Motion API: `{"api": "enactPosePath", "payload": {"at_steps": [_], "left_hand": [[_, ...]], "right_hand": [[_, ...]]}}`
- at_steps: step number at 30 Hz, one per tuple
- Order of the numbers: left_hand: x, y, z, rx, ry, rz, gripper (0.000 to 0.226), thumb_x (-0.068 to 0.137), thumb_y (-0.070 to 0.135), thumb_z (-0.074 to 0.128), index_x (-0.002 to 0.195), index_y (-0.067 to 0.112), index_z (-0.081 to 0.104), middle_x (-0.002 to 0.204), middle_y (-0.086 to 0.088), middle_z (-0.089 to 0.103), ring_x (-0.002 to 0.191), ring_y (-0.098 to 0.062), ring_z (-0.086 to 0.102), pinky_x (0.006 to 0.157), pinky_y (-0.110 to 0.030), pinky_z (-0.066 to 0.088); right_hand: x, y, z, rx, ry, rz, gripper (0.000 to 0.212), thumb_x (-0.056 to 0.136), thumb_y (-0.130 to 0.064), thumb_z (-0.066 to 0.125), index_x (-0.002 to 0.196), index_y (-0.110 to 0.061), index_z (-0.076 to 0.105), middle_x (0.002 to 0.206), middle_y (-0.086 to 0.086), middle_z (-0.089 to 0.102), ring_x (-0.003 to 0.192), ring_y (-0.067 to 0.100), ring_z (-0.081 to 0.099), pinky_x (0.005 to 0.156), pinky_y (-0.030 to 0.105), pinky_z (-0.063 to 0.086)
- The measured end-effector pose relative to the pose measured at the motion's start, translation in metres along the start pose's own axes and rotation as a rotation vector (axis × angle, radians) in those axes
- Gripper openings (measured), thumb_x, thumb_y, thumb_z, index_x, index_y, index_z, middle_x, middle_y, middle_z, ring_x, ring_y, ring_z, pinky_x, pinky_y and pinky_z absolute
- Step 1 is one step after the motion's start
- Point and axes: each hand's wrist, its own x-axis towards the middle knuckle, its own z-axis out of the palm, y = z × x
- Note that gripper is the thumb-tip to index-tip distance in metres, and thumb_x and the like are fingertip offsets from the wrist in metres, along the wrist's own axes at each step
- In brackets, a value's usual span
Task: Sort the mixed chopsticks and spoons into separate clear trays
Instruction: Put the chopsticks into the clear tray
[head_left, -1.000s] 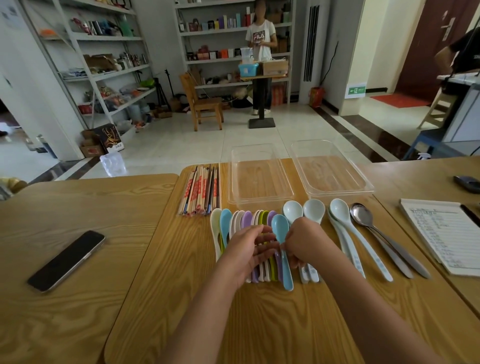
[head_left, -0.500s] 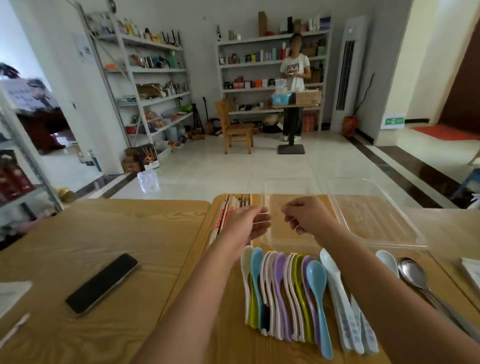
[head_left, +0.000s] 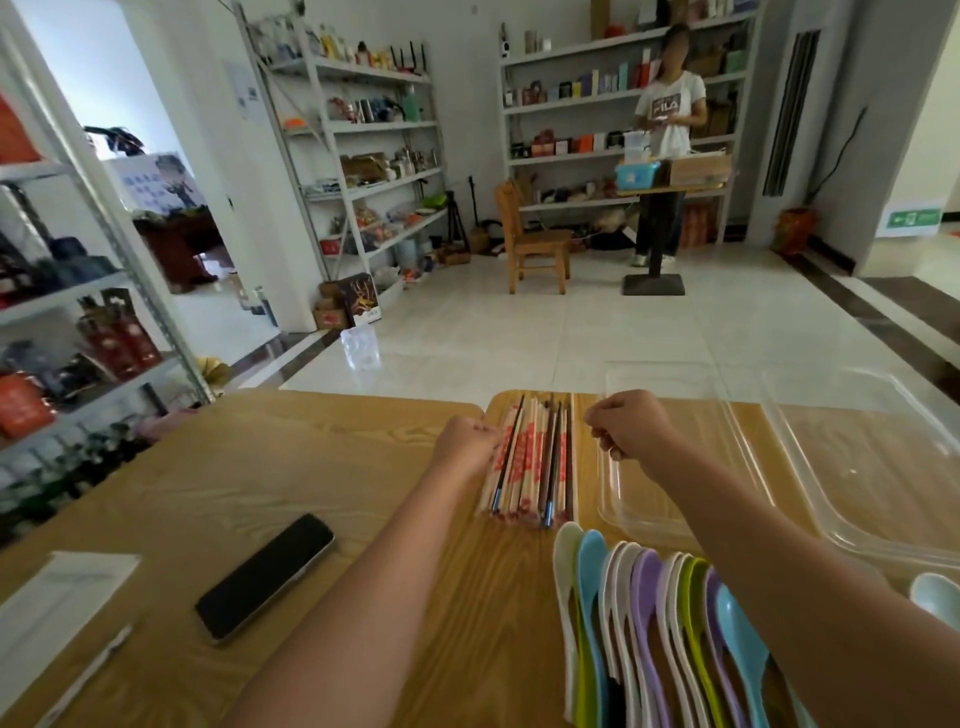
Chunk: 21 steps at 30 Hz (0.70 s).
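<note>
On your pale wooden tabletop (head_left: 478, 571), two clear plastic trays (head_left: 857, 467) lie at the right, coloured plastic spoons (head_left: 649, 623) nearest you, and wrapped chopsticks (head_left: 530, 457) beyond them. Your left hand (head_left: 462, 444) has curled fingers (head_left: 488, 439) at the chopsticks' left edge, grasp unclear. Your right hand (head_left: 631, 431) is clenched on nothing beside them.

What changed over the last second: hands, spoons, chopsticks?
Both hands left the spoons and moved forward. The left hand now touches the left edge of the chopsticks; the right hand hangs curled beside their right edge, apparently empty. Spoons, chopsticks, trays and phone are unmoved.
</note>
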Motion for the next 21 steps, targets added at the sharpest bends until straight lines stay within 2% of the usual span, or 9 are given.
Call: {"api": "enactPosePath", "payload": {"at_steps": [2, 4, 6, 8, 10, 14, 18, 21], "left_hand": [[0.008, -0.008, -0.004, 0.186, 0.028, -0.028, 0.018, 0.089, 0.011, 0.06, 0.07, 0.01, 0.061, 0.067, -0.006, 0.06, 0.065, -0.023, 0.059, 0.062, -0.028, 0.042], [0.015, -0.013, -0.005, 0.311, 0.009, -0.062, 0.011, 0.089, 0.015, 0.057, 0.084, 0.008, 0.065, 0.078, -0.007, 0.064, 0.075, -0.026, 0.063, 0.064, -0.031, 0.044], [0.022, -0.018, -0.002, 0.394, -0.022, -0.074, 0.02, 0.09, 0.021, 0.058, 0.1, 0.006, 0.066, 0.091, -0.009, 0.067, 0.083, -0.026, 0.065, 0.064, -0.031, 0.045], [0.025, -0.021, 0.002, 0.437, -0.065, -0.093, 0.027, 0.092, 0.027, 0.06, 0.108, 0.006, 0.063, 0.09, -0.007, 0.066, 0.078, -0.022, 0.064, 0.059, -0.029, 0.044], [0.027, -0.022, 0.006, 0.444, -0.097, -0.109, 0.028, 0.092, 0.03, 0.064, 0.108, 0.007, 0.061, 0.082, -0.003, 0.061, 0.071, -0.017, 0.061, 0.055, -0.028, 0.043], [0.033, -0.024, 0.008, 0.462, -0.13, -0.124, 0.029, 0.092, 0.029, 0.065, 0.11, 0.007, 0.06, 0.081, -0.002, 0.059, 0.071, -0.018, 0.059, 0.06, -0.03, 0.046], [0.038, -0.022, 0.007, 0.477, -0.18, -0.156, 0.028, 0.094, 0.024, 0.063, 0.113, 0.005, 0.059, 0.096, -0.007, 0.065, 0.076, -0.018, 0.062, 0.061, -0.028, 0.049], [0.038, -0.022, 0.007, 0.481, -0.19, -0.162, 0.022, 0.095, 0.022, 0.063, 0.109, 0.006, 0.059, 0.095, -0.007, 0.065, 0.077, -0.018, 0.062, 0.065, -0.028, 0.052]], "right_hand": [[0.007, -0.001, 0.005, -0.035, -0.003, -0.008, 0.01, 0.091, -0.003, 0.062, 0.089, 0.003, 0.069, 0.069, 0.013, 0.062, 0.054, 0.019, 0.053, 0.049, 0.029, 0.044], [0.013, -0.003, 0.01, -0.056, -0.009, -0.02, 0.011, 0.091, -0.003, 0.061, 0.088, 0.005, 0.068, 0.071, 0.016, 0.062, 0.055, 0.022, 0.053, 0.048, 0.03, 0.044], [0.018, -0.003, 0.015, -0.069, -0.014, -0.036, 0.012, 0.09, -0.003, 0.06, 0.088, 0.005, 0.069, 0.071, 0.017, 0.062, 0.055, 0.023, 0.054, 0.048, 0.03, 0.044], [0.022, -0.003, 0.019, -0.085, -0.018, -0.051, 0.012, 0.09, -0.005, 0.061, 0.086, 0.003, 0.069, 0.07, 0.017, 0.063, 0.057, 0.025, 0.054, 0.049, 0.031, 0.045], [0.025, 0.0, 0.021, -0.092, -0.019, -0.053, 0.011, 0.09, -0.006, 0.061, 0.086, 0.001, 0.069, 0.068, 0.015, 0.063, 0.056, 0.025, 0.054, 0.049, 0.031, 0.046], [0.028, 0.005, 0.023, -0.104, -0.011, -0.045, 0.01, 0.09, -0.003, 0.06, 0.088, -0.001, 0.069, 0.068, 0.011, 0.063, 0.05, 0.017, 0.053, 0.046, 0.028, 0.045], [0.029, 0.008, 0.025, -0.11, -0.015, -0.036, 0.011, 0.091, -0.004, 0.059, 0.089, -0.001, 0.069, 0.069, 0.011, 0.063, 0.051, 0.016, 0.053, 0.045, 0.026, 0.045], [0.03, 0.009, 0.026, -0.11, -0.015, -0.026, 0.011, 0.091, -0.004, 0.058, 0.089, -0.001, 0.069, 0.07, 0.011, 0.063, 0.051, 0.016, 0.053, 0.046, 0.026, 0.045]]}}
